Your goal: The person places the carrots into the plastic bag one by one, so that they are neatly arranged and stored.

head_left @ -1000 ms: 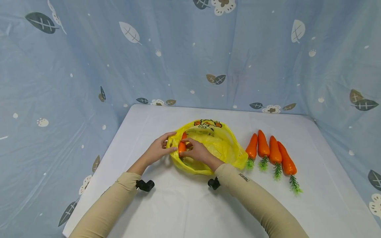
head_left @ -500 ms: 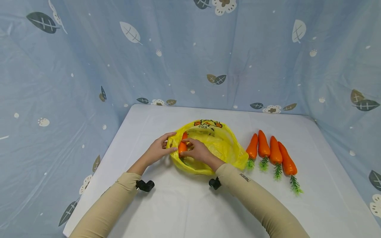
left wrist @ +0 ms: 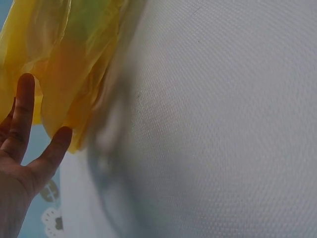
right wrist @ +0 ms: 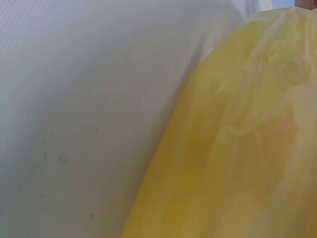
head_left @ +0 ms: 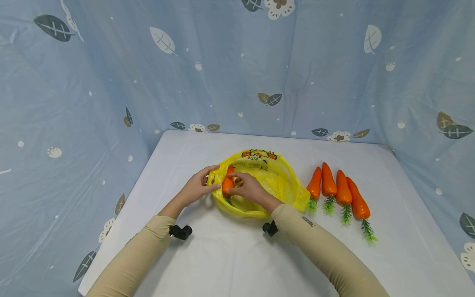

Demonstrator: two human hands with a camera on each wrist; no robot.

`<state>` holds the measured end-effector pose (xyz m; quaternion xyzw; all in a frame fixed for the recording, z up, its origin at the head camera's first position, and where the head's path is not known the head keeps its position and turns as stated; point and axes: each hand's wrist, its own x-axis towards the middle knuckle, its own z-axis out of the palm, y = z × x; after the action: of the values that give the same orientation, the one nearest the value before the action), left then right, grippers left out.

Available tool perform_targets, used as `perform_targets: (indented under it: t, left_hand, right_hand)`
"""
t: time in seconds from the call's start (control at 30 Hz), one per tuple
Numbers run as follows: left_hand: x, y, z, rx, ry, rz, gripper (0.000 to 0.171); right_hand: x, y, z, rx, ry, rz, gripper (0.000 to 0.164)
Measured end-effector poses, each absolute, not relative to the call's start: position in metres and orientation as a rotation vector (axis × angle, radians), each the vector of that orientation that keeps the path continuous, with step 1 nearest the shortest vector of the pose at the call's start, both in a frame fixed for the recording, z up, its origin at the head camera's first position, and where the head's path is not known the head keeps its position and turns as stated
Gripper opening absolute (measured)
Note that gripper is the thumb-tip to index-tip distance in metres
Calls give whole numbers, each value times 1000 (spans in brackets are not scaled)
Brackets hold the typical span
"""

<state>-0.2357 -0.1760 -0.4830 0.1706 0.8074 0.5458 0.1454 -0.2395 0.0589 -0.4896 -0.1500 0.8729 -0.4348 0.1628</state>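
A yellow plastic bag (head_left: pixel 274 183) lies on its base with its mouth wide, inner side and printed rim showing in the head view. My left hand (head_left: pixel 198 185) holds its left rim. In the left wrist view the thumb and a finger (left wrist: pixel 26 99) press against the yellow film. Inside the bag near that rim lies an orange carrot (head_left: pixel 227 186) with green leaves at its near end. My right hand (head_left: pixel 250 189) reaches over the near rim, thumb and fingertips on the carrot. The right wrist view shows only the bag's outside (right wrist: pixel 223 148) and the table, with the right fingers hidden.
Several orange carrots, among them a long one (head_left: pixel 357 198), lie side by side right of the bag, leafy ends toward me. The white table (head_left: pixel 230 255) meets a blue patterned curtain (head_left: pixel 222 70) at its back. Black wrist cameras (head_left: pixel 180 232) hang below both wrists.
My right hand and forearm have shifted slightly to the right, so more of the carrot and its leaves shows. The left hand, the bag and the other carrots stay put.
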Motion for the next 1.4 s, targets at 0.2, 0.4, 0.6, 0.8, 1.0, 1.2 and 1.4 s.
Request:
perform_targets:
  t: [0.2,0.4,0.6,0.8,1.0,1.2,1.4]
  left_hand:
    - [-235,-176,-482,488,2317,1582,71]
    - [-235,-176,-482,490,2314,1585,72]
    - [-234,-177,-483,481,2306,1592,72]
    - [-235,-176,-483,469,2317,1588,72]
    - [-235,-177,-484,464,2321,1585,72]
    - [-234,-177,-483,455,2315,1591,72]
    - [-234,-178,-484,462,2322,1590,72]
  right_hand:
    - [-241,63,-488,-445,2500,-1238,56]
    - [-239,68,-482,-457,2501,-1243,54]
    - [-238,76,-480,-438,2516,-1252,51]
    - [-236,80,-478,-449,2530,-1245,49]
    - [-233,84,-475,-473,2541,-1217,48]
    - [-230,90,-471,-488,2522,-1198,49]
    - [-229,99,-471,-532,2524,-1197,49]
